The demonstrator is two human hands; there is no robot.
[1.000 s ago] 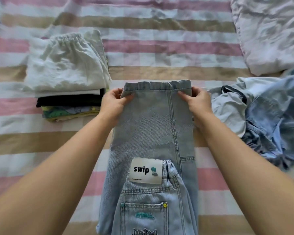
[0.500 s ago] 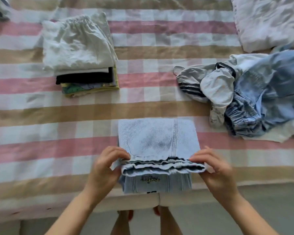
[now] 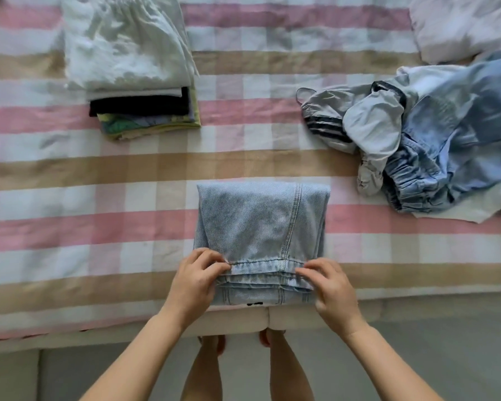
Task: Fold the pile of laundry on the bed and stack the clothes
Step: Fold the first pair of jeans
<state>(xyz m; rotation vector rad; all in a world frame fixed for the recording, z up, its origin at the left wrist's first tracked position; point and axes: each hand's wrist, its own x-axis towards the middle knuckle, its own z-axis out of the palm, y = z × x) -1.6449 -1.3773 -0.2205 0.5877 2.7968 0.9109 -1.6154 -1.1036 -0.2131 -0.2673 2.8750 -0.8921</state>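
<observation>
The pink, beige and white striped bedsheet [image 3: 70,175] carries a crumpled pile of unfolded laundry [image 3: 446,146] at two o'clock. The stack of folded clothes [image 3: 128,53] at eleven is cut off on top. The folded light-blue denim jeans [image 3: 258,221] lie central, pressed flatter than before. The left hand [image 3: 194,282] and right hand [image 3: 333,290] pinch the hems, and the black print is mostly hidden.

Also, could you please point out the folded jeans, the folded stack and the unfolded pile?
folded jeans [image 3: 258,221], head view, the top denim panel.
folded stack [image 3: 125,50], head view, white top garment.
unfolded pile [image 3: 446,146], head view, its crumpled blue denim.
</observation>
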